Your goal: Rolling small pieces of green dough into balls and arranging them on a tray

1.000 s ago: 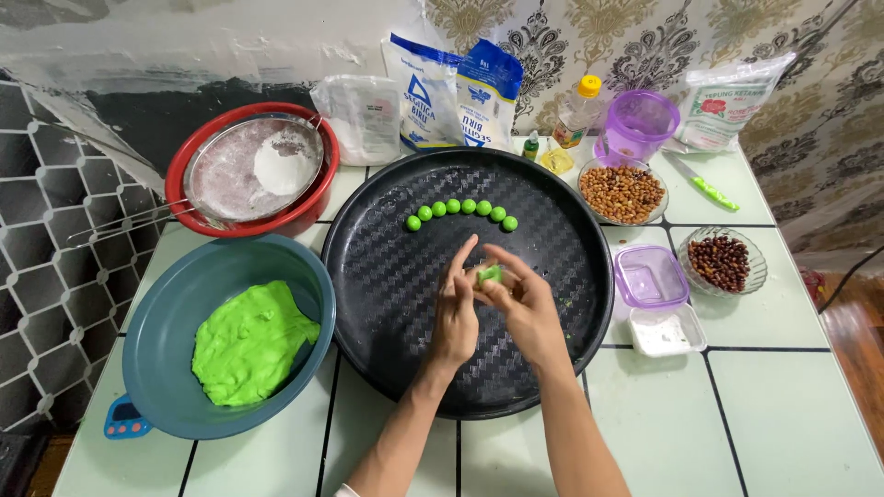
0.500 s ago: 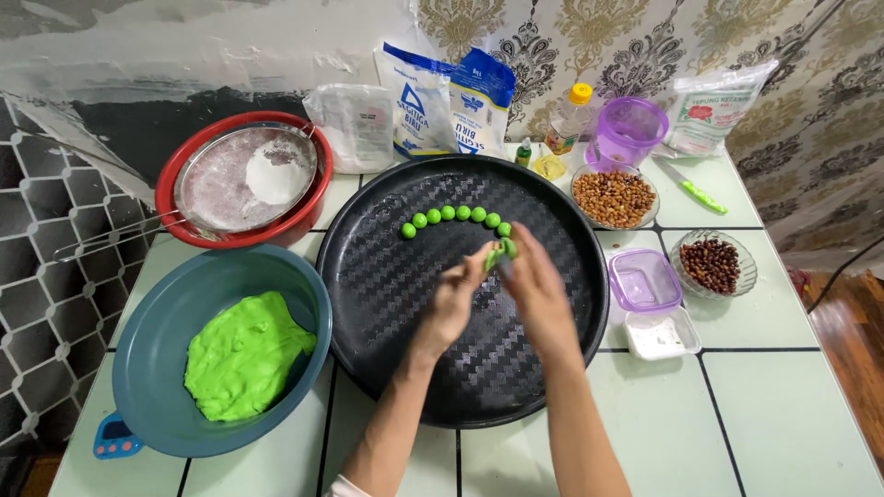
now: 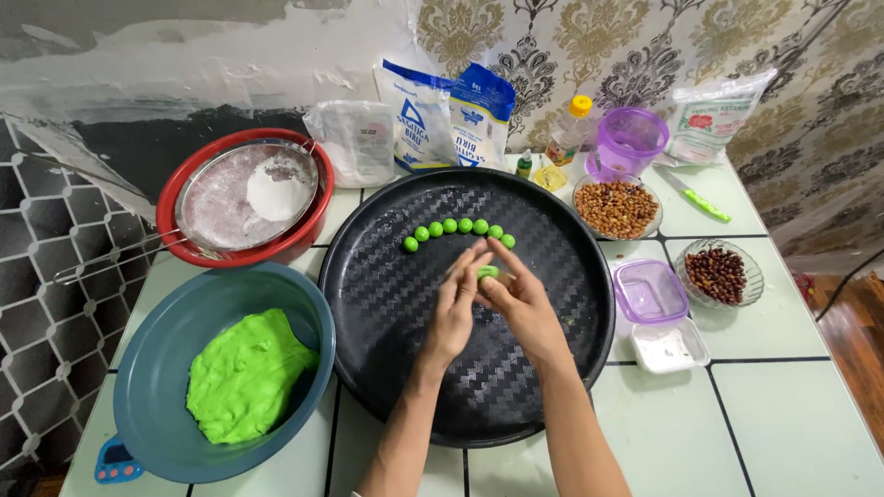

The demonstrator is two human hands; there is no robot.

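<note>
Rolling a small lump of green dough (image 3: 487, 272) between the fingertips, the left hand (image 3: 455, 308) and the right hand (image 3: 518, 306) meet over the middle of the round black tray (image 3: 387, 304); the fingers of both are curled loosely inward, nearly closed about the lump, which shows only as a green spot between them. Just beyond the hands, a curved row of finished green balls (image 3: 458, 230) lies on the tray's ribbed floor, each touching or almost touching its neighbour. As a judgement, the step goes best with light, even pressure and the lump kept on the fingertips, so that it comes out as round and as small as those in the row; the free end of the row, near the right fingertips, looks like the natural place for it, and care is needed not to nudge the balls already set down. To the left, a blue-grey bowl (image 3: 147, 368) holds the bulk of the green dough (image 3: 244, 377). Behind it, a metal sieve (image 3: 221, 198) with white flour rests in a red basin (image 3: 175, 225). To the right stand a bowl of pale nuts (image 3: 615, 208), a bowl of dark beans (image 3: 716, 274), a lidded purple box (image 3: 649, 290) and a green-handled knife (image 3: 697, 196), all well apart from the hands.
</note>
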